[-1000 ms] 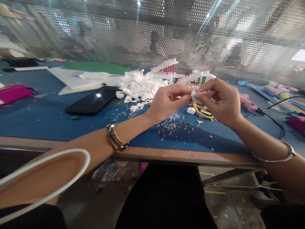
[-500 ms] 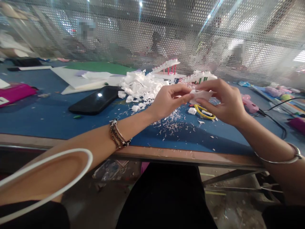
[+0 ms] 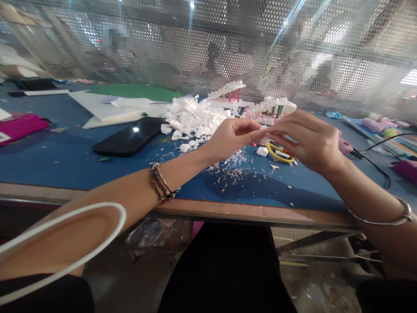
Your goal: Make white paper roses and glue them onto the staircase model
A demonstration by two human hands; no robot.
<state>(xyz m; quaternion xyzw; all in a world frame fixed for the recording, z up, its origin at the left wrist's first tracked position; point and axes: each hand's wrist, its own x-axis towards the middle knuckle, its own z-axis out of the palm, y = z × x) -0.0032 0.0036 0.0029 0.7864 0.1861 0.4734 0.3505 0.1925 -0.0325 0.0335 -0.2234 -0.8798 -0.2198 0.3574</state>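
L hand & R hand: fingers of both pinching small white pc, right of scrap heap; heap pcs look already torn, held pc prob. unfinished.

Behind the blue table stands a perforated screen, probably metal, catching light.

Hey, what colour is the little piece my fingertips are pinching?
The little piece is white; the head view shows it, though mostly covered.

Phone left of paper scraps — glue gun right, all 3 on table.
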